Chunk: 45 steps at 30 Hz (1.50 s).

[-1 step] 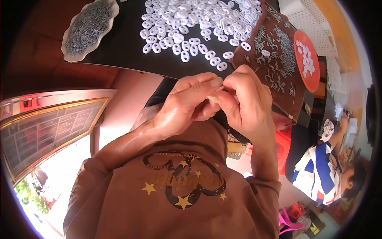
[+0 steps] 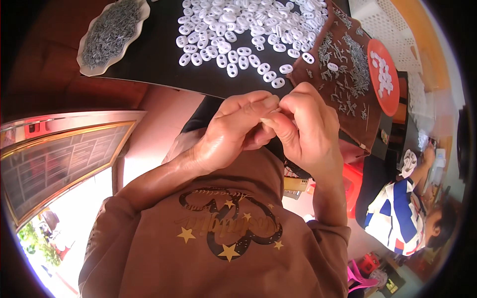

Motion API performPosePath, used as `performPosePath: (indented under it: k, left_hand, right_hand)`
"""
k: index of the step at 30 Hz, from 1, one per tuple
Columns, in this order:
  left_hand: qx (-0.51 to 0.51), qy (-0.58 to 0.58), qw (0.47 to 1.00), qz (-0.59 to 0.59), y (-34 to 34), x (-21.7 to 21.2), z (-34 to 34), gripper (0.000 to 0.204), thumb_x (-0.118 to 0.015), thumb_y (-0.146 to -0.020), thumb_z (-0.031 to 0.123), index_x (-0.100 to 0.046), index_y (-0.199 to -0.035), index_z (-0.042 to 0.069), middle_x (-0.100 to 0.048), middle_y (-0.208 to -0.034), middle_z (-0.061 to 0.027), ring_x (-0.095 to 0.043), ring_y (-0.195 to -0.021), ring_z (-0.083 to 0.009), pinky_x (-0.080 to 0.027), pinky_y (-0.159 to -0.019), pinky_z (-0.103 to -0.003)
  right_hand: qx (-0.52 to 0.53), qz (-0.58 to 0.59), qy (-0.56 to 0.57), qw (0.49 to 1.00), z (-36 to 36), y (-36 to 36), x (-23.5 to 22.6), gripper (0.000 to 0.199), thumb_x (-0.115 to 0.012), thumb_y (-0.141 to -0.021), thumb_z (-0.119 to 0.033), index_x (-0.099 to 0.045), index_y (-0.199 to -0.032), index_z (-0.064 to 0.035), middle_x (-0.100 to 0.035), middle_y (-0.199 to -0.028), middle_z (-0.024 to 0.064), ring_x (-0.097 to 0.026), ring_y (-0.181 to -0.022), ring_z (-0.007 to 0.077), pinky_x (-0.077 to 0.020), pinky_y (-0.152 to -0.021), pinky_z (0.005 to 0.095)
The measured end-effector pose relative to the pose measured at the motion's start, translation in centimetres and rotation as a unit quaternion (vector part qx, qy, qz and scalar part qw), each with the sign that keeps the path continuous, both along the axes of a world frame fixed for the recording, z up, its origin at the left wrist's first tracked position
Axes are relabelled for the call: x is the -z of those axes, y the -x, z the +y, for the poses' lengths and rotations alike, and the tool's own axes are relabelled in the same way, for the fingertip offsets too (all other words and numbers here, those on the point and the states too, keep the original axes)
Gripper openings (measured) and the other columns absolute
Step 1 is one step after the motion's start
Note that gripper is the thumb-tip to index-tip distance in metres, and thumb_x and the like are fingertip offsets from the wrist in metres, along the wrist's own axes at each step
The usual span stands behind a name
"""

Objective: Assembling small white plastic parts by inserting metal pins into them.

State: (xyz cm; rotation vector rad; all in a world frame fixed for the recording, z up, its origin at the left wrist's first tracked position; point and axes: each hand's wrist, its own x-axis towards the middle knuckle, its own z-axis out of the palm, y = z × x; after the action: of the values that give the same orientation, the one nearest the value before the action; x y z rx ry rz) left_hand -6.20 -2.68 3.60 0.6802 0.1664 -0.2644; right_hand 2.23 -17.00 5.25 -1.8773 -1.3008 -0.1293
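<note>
My left hand (image 2: 237, 123) and my right hand (image 2: 313, 126) meet fingertip to fingertip in front of my chest, just off the table's near edge. Both are closed, thumbs and fingers pinched together. Whatever they grip is small and hidden by the fingers. Beyond them, many white oval plastic pieces with two holes (image 2: 232, 70) lie spread on the dark table (image 2: 144, 79), heaped thicker toward the back. Right of these, small grey metal pieces, perhaps springs (image 2: 355, 64), are scattered over a brown cloth (image 2: 318, 97), with one white oval piece (image 2: 332, 66) among them.
A scalloped cream dish (image 2: 92, 73) full of small grey pieces stands at the table's left. An orange-red plate (image 2: 392, 102) holding white pieces is at the right, near a white perforated basket (image 2: 385, 30). Another person in a patterned top (image 2: 397, 213) sits at the far right.
</note>
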Motion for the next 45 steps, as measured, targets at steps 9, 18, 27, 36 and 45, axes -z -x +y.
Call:
performPosePath:
  k: [9, 18, 27, 36, 45]
  left_hand:
    - [-0.02, -0.204, 0.977, -0.053, 0.8, 0.4, 0.7, 0.021, -0.044, -0.097, 0.019, -0.055, -0.089, 0.003, -0.047, -0.071, 0.0017, -0.04, -0.064, -0.0049, -0.033, -0.058, -0.019]
    - [-0.056, -0.343, 0.922, -0.171, -1.0, 1.3, 0.6, 0.01, -0.048, -0.093, 0.004, -0.055, -0.088, -0.002, -0.05, -0.068, -0.0007, -0.042, -0.062, -0.0065, -0.038, -0.056, -0.022]
    - [-0.077, -0.401, 0.884, -0.23, -2.9, 2.2, 0.1, 0.007, -0.052, -0.086, -0.001, -0.055, -0.081, -0.002, -0.051, -0.064, -0.0061, -0.045, -0.055, -0.0094, -0.039, -0.051, -0.024]
    - [-0.093, -0.406, 0.877, -0.241, -3.2, 2.4, -0.2, 0.006, -0.055, -0.086, -0.002, -0.056, -0.08, -0.002, -0.052, -0.062, -0.0072, -0.047, -0.051, -0.0146, -0.04, -0.049, -0.026]
    - [-0.087, -0.396, 0.881, -0.244, -2.9, 2.5, 0.2, 0.006, -0.054, -0.088, 0.0, -0.054, -0.082, -0.002, -0.05, -0.063, -0.0047, -0.045, -0.055, -0.0098, -0.039, -0.051, -0.024]
  right_hand:
    - [0.002, 0.112, -0.006, 0.994, 0.1, 0.1, 0.1, 0.019, -0.059, -0.088, -0.005, -0.048, -0.075, 0.0011, -0.045, -0.062, 0.0073, -0.043, -0.049, 0.0182, -0.035, -0.046, 0.0281]
    - [0.085, 0.088, 0.033, 0.992, -3.3, -1.8, -0.5, 0.004, -0.057, -0.087, 0.001, -0.054, -0.085, 0.002, -0.047, -0.069, 0.0091, -0.045, -0.056, 0.0162, -0.0369, -0.051, 0.026]
    - [0.105, -0.039, 0.275, 0.955, -5.7, -7.0, -1.0, 0.008, -0.057, -0.083, 0.002, -0.056, -0.09, -0.0011, -0.05, -0.083, 0.0107, -0.053, -0.066, 0.0306, -0.0436, -0.059, 0.0331]
    - [0.083, -0.075, 0.318, 0.942, -5.5, -7.4, -0.9, 0.008, -0.059, -0.081, 0.0, -0.054, -0.087, -0.0019, -0.051, -0.082, 0.0116, -0.055, -0.069, 0.0338, -0.0439, -0.059, 0.0368]
    - [0.075, -0.088, 0.293, 0.949, -5.4, -7.5, -1.1, 0.009, -0.057, -0.079, 0.004, -0.051, -0.084, -0.0009, -0.05, -0.077, 0.0107, -0.051, -0.061, 0.0291, -0.042, -0.055, 0.0323]
